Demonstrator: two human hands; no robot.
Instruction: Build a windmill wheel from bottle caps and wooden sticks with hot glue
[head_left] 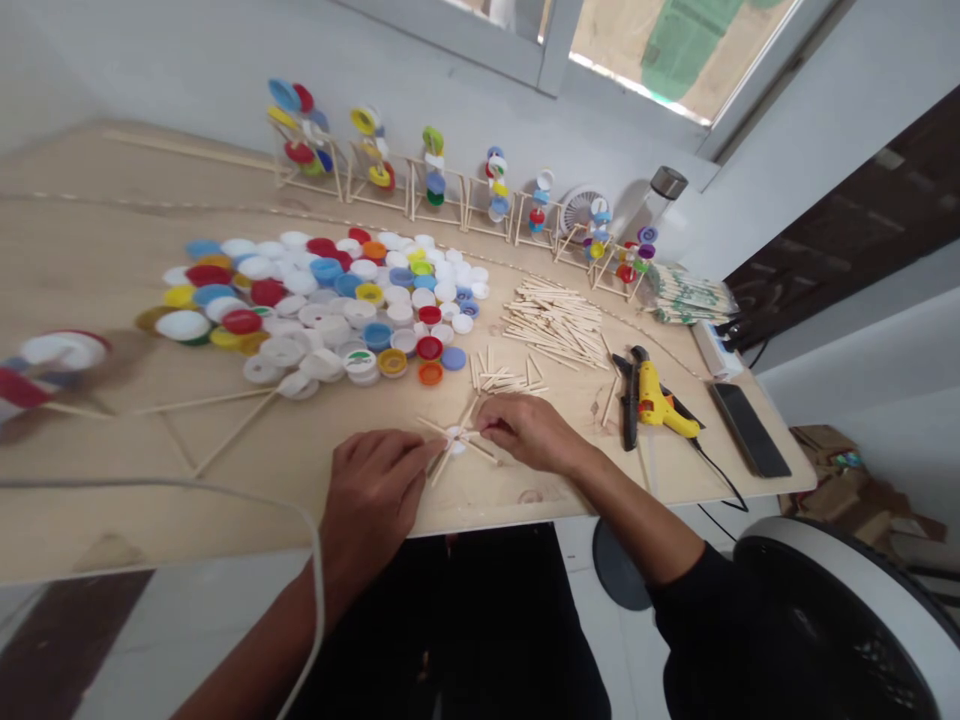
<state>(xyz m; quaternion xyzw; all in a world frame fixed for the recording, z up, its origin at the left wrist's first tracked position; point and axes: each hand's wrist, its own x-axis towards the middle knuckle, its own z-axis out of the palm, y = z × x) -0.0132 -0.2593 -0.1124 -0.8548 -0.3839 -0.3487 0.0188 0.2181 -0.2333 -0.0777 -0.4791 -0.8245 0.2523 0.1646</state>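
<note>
Forearms extended as I remotely watched the left hand touch a stick-crossed white disc, grip unclear, and the right hand pinch a stick.

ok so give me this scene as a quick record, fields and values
left grip: fingertips at the star of sticks
right grip: fingertips at one stick's outer end
between them: sticks radiating from a small white disc
loose stock: mixed-colour bottle caps, heap of sticks
tool: yellow-and-black glue gun, right of the heap
back row: seven stick frames bearing caps
right end: dark phone
unclear: blurred red-and-white object, left edge
</note>
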